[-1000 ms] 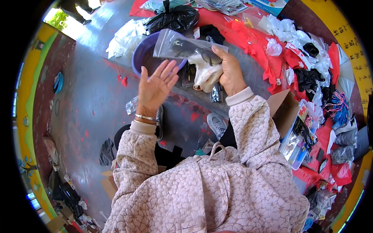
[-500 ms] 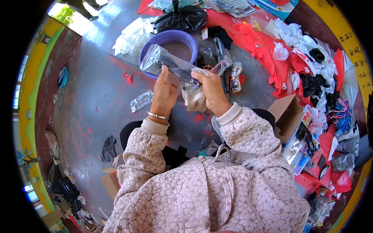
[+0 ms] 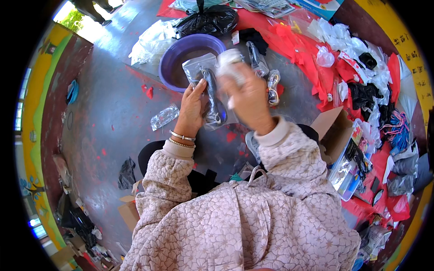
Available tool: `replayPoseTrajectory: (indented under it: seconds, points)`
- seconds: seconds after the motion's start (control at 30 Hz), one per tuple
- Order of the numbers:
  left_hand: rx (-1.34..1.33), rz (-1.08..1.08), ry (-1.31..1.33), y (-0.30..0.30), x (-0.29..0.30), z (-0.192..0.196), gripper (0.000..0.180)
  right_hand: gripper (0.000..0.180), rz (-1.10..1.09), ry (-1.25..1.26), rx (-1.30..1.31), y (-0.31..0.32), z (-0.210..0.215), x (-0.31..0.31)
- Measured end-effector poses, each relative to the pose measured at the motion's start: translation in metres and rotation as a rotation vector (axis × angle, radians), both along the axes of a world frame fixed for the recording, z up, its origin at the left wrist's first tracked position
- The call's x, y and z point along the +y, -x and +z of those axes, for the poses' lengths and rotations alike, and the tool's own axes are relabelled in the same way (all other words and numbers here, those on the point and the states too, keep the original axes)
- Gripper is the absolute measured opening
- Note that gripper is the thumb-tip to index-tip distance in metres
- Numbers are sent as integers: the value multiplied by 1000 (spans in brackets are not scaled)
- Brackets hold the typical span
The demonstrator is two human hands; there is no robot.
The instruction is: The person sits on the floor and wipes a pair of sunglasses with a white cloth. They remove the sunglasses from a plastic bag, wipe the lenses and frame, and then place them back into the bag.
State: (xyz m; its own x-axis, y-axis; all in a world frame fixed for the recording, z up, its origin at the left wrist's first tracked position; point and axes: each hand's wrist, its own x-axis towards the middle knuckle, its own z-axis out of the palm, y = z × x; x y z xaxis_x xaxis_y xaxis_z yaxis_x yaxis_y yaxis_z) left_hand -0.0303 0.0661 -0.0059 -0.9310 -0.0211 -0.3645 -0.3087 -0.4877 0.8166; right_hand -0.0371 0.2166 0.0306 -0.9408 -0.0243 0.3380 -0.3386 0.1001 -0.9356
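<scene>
My left hand (image 3: 191, 109) pinches a clear plastic bag (image 3: 194, 64) upright by its left side. Inside the bag lies a long dark item (image 3: 211, 92), perhaps a bundled cable; its kind is unclear. My right hand (image 3: 251, 97), smeared by motion, is closed on a crumpled whitish cloth (image 3: 230, 58) just right of the bag's top. Behind the bag stands a purple basin (image 3: 164, 67). A packaged dark item (image 3: 257, 58) and a coiled cable in clear wrap (image 3: 273, 88) lie on the floor to the right of my right hand.
A crumpled clear wrapper (image 3: 164, 117) lies left of my left hand. Beyond the basin sit a tied black bag (image 3: 209, 21) and white plastic bags (image 3: 151, 43). Red sheeting (image 3: 294, 49) strewn with bags runs along the right, near an open cardboard box (image 3: 332, 131).
My right hand has lifted the whitish cloth up and away from the bag. The bag has turned from slanting to nearly upright in my left hand, showing the dark item.
</scene>
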Motion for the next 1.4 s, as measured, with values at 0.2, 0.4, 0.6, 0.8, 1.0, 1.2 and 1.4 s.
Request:
replayPoseTrajectory:
  seconds: [0.2, 0.4, 0.6, 0.8, 1.0, 1.2, 1.4]
  points:
    - [70, -96, -190, -15, 14, 8, 24, 20, -134, -315, 221, 7, -25, -17]
    - [104, -277, -288, -10, 9, 9, 43, 26, -353, -34, -310, 78, -57, 24]
    - [2, -219, -316, -5, -3, -14, 38, 27, -60, -161, 32, 34, -2, 8]
    - [25, -48, -462, 1, -27, -4, 38, 29, 444, -434, -143, 23, -20, 12]
    - [113, -2, -495, -1, -15, 25, 43, 20, 170, 331, -613, 39, -17, 41]
    - [27, -222, -316, -10, -10, 11, 38, 27, 471, 587, -730, 40, -22, 22]
    - [99, -227, -37, -9, 2, 5, 42, 27, 197, 354, -460, 40, -25, 16]
